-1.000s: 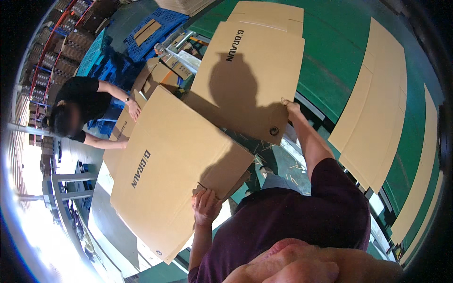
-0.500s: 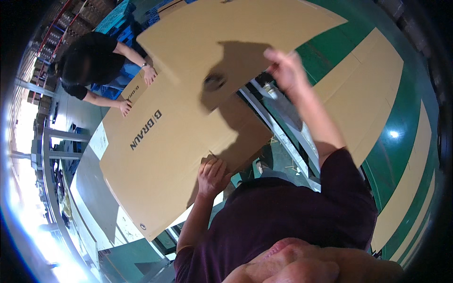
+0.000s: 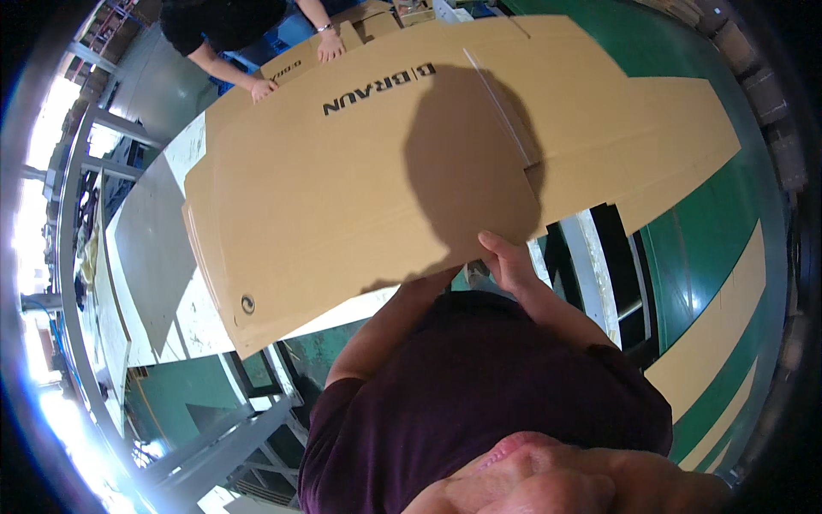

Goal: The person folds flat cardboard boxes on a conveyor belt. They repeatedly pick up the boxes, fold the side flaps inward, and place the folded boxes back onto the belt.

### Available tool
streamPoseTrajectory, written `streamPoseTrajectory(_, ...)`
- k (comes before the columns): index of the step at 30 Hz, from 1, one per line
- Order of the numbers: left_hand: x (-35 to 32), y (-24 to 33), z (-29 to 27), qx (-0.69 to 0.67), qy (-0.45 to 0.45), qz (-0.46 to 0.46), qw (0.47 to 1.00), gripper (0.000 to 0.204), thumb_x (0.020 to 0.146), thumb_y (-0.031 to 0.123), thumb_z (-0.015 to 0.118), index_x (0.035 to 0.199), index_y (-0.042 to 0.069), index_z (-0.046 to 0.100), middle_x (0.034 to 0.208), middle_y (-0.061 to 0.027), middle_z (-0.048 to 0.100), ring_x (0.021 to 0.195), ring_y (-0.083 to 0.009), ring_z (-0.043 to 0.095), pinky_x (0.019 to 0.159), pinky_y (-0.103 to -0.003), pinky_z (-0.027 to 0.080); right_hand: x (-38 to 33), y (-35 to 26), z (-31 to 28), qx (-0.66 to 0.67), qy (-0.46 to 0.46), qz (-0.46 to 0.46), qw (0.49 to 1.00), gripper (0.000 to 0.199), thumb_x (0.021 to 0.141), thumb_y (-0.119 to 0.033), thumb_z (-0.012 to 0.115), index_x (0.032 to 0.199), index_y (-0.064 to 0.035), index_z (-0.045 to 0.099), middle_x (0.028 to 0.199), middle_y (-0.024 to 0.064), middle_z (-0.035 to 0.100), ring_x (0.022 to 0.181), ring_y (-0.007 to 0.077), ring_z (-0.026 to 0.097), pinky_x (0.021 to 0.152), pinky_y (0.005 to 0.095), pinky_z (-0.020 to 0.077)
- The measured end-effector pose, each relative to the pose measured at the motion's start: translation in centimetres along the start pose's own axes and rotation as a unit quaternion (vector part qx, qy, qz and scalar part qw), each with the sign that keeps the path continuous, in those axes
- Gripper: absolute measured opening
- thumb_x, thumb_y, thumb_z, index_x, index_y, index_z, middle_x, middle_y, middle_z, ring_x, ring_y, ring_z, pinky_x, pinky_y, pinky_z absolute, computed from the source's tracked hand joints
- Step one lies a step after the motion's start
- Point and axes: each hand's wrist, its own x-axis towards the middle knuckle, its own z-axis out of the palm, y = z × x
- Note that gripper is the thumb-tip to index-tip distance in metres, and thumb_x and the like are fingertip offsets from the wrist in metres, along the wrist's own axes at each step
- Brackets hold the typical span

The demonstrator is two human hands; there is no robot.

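A large flat cardboard sheet with dark print spans the view in front of me, and the shadow of a head falls across it. At its near edge my right hand grips the board, thumb on top and fingers out of sight below. My left hand reaches beneath the same edge, left of the right hand. The board hides its fingers. The sheet's right part has a stepped outline and a slit.
Across the sheet a co-worker's hands rest on more cardboard. A white tabletop lies to the left beside metal rails. Further cardboard sheets lie on the green surface at right. A metal frame stands near my right arm.
My right hand has come down from above the board to its near edge. My left hand has moved from the board's top to underneath. The view has shifted, with the co-worker now higher in it.
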Motion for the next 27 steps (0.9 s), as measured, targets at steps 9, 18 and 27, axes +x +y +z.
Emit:
streamPoseTrajectory(9, -8.5, 0.6, -7.2, 0.119, -0.273, 0.011, 0.954, 0.031, 0.077, 0.013, 0.058, 0.108, 0.007, 0.061, 0.102, -0.0117, 0.059, 0.101, -0.0286, 0.055, 0.083, -0.04, 0.047, 1.0, 4.5, 5.3, 0.025, -0.139, 0.34, 0.93, 0.039, 0.093, -0.03, 0.048, 0.115, 0.0008, 0.052, 0.104, 0.0168, 0.062, 0.086, 0.0295, 0.064, 0.077, 0.0412, 0.0539)
streamPoseTrajectory(18, -0.8, 6.7, -13.0, 0.175, -0.052, 0.128, 0.975, 0.061, 0.062, 0.02, 0.073, 0.12, 0.013, 0.056, 0.127, -0.011, 0.05, 0.124, -0.0317, 0.04, 0.101, -0.048, 0.036, 1.5, -2.4, -6.5, -0.249, 0.109, 0.191, 0.943, 0.066, 0.078, -0.063, 0.057, 0.102, -0.0022, 0.059, 0.083, 0.0137, 0.064, 0.072, 0.0262, 0.062, 0.063, 0.0397, 0.0501)
streamPoseTrajectory(27, 1.1, 3.4, -8.9, 0.295, -0.012, 0.202, 0.934, 0.033, 0.07, 0.018, 0.067, 0.102, 0.012, 0.064, 0.117, -0.0085, 0.058, 0.108, -0.0266, 0.057, 0.094, -0.043, 0.046, 9.3, -15.8, -15.0, -0.026, 0.21, -0.296, 0.931, 0.049, 0.078, 0.006, 0.063, 0.124, 0.0005, 0.047, 0.121, 0.0124, 0.055, 0.107, 0.025, 0.056, 0.09, 0.036, 0.0476)
